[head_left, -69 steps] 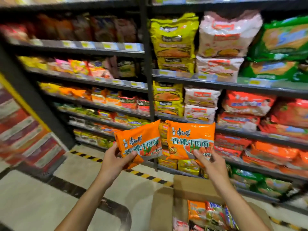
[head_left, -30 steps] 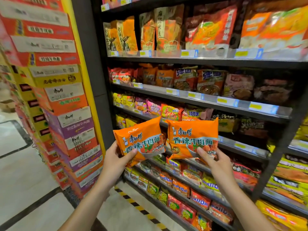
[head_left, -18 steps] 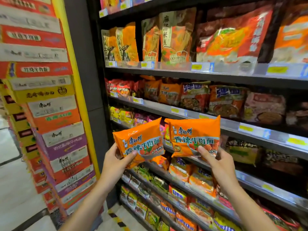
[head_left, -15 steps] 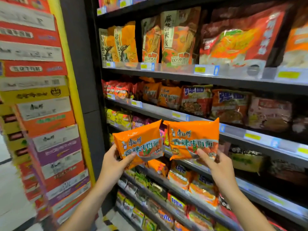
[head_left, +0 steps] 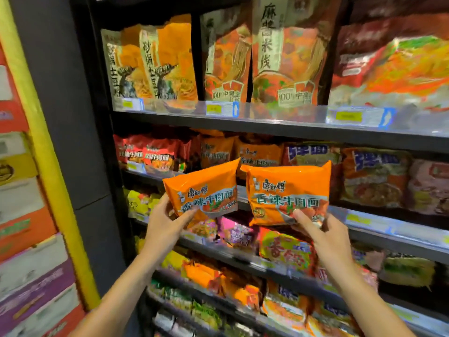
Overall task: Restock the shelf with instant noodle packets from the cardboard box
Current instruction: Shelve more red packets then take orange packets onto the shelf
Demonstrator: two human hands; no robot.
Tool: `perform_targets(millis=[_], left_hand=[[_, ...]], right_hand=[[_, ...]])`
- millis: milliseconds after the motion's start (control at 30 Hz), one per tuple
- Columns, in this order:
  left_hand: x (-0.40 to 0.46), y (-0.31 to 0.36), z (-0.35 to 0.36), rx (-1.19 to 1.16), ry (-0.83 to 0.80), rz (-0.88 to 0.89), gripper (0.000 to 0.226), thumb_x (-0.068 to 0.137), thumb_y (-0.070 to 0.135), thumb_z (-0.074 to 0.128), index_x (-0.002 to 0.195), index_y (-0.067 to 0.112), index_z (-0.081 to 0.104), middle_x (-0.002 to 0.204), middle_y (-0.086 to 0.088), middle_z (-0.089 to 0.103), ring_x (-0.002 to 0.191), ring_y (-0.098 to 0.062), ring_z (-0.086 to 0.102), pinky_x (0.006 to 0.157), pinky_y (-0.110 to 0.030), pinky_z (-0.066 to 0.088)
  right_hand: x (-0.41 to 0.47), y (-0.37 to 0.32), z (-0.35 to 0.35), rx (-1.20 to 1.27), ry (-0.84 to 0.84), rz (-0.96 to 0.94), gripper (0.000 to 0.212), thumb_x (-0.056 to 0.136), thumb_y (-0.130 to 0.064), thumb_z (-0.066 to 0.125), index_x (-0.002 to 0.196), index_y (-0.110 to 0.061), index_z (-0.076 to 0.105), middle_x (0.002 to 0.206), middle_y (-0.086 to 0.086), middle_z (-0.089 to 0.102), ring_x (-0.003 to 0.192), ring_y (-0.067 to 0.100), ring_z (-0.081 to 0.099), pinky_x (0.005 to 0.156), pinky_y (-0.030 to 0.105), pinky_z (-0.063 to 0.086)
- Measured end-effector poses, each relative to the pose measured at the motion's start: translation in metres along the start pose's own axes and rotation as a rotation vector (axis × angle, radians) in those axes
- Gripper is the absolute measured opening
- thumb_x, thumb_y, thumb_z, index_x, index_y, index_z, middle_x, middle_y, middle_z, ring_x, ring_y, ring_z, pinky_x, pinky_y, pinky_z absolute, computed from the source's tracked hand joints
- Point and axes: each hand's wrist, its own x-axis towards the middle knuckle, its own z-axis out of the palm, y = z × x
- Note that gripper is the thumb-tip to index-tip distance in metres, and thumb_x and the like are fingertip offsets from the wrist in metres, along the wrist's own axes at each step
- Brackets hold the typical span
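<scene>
I have one orange noodle packet [head_left: 205, 188] pinched in my left hand [head_left: 165, 223] and another packet [head_left: 288, 193] in my right hand [head_left: 325, 235], raised before the shelf [head_left: 267, 128]; neither is placed yet.

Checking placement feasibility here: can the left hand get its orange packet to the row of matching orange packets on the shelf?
Probably yes. The left hand holds its orange packet just below the matching orange packets, with open space in front of that shelf; only the right hand's packet sits close beside.
</scene>
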Motion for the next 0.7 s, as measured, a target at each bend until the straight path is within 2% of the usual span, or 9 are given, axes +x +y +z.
perform_targets(millis=[133, 233, 300, 400, 467, 533, 633, 700], left_hand=[[0.049, -0.021, -0.013, -0.017, -0.043, 0.074, 0.047, 0.085, 0.02, 0.075, 0.129, 0.018, 0.059, 0.114, 0.013, 0.07, 0.106, -0.003, 0.066, 0.085, -0.017, 0.054], [0.078, -0.035, -0.018, -0.033, -0.088, 0.115, 0.05, 0.085, 0.021, 0.075, 0.131, 0.016, 0.057, 0.119, 0.009, 0.069, 0.112, -0.005, 0.064, 0.094, -0.026, 0.052], [0.095, -0.041, -0.017, -0.051, -0.096, 0.124, 0.048, 0.083, 0.021, 0.075, 0.129, 0.019, 0.058, 0.119, 0.01, 0.068, 0.113, -0.006, 0.064, 0.096, -0.029, 0.051], [0.114, -0.042, -0.016, -0.083, -0.092, 0.186, 0.047, 0.084, 0.014, 0.076, 0.128, 0.02, 0.058, 0.12, 0.01, 0.067, 0.114, -0.004, 0.062, 0.096, -0.024, 0.05], [0.125, -0.042, -0.015, -0.087, -0.073, 0.248, 0.044, 0.084, 0.012, 0.076, 0.121, 0.029, 0.059, 0.116, 0.011, 0.067, 0.111, -0.003, 0.063, 0.093, -0.02, 0.05], [0.138, -0.044, -0.014, -0.101, -0.064, 0.279, 0.052, 0.083, 0.001, 0.076, 0.116, 0.037, 0.059, 0.116, 0.01, 0.066, 0.112, -0.004, 0.062, 0.091, -0.016, 0.05], [0.159, -0.056, -0.006, -0.072, -0.104, 0.317, 0.057, 0.079, -0.012, 0.072, 0.121, 0.026, 0.064, 0.126, 0.002, 0.065, 0.125, -0.013, 0.057, 0.098, -0.026, 0.051], [0.171, -0.063, 0.001, -0.048, -0.136, 0.322, 0.055, 0.079, -0.014, 0.071, 0.121, 0.021, 0.067, 0.129, 0.004, 0.063, 0.128, -0.013, 0.054, 0.099, -0.031, 0.052]], right_hand=[[0.011, -0.001, 0.034, -0.017, 0.091, -0.009, 0.026, 0.081, -0.041, 0.072, 0.103, -0.026, 0.072, 0.097, -0.02, 0.075, 0.094, -0.003, 0.067, 0.083, 0.028, 0.048], [0.01, 0.0, 0.05, -0.005, 0.145, 0.001, 0.025, 0.084, -0.041, 0.072, 0.106, -0.028, 0.071, 0.1, -0.019, 0.074, 0.098, 0.0, 0.067, 0.086, 0.029, 0.047], [0.01, -0.001, 0.055, -0.015, 0.173, 0.0, 0.024, 0.084, -0.04, 0.072, 0.105, -0.029, 0.071, 0.1, -0.02, 0.074, 0.096, -0.003, 0.066, 0.084, 0.025, 0.047], [0.014, -0.007, 0.063, -0.036, 0.202, -0.01, 0.023, 0.084, -0.038, 0.071, 0.105, -0.028, 0.071, 0.096, -0.022, 0.074, 0.093, -0.007, 0.066, 0.075, 0.013, 0.047], [0.017, -0.008, 0.067, -0.032, 0.215, -0.021, 0.026, 0.086, -0.035, 0.071, 0.11, -0.024, 0.071, 0.099, -0.017, 0.075, 0.094, -0.004, 0.068, 0.078, 0.016, 0.048], [0.019, -0.01, 0.072, -0.026, 0.221, -0.023, 0.028, 0.087, -0.033, 0.07, 0.113, -0.023, 0.07, 0.102, -0.015, 0.075, 0.095, -0.003, 0.068, 0.08, 0.02, 0.049], [0.022, -0.011, 0.077, -0.031, 0.223, -0.033, 0.029, 0.087, -0.035, 0.07, 0.114, -0.025, 0.069, 0.103, -0.018, 0.074, 0.096, -0.004, 0.067, 0.078, 0.018, 0.047], [0.023, -0.011, 0.079, -0.027, 0.23, -0.034, 0.031, 0.087, -0.035, 0.07, 0.115, -0.024, 0.069, 0.104, -0.017, 0.074, 0.096, -0.004, 0.067, 0.079, 0.018, 0.047]])
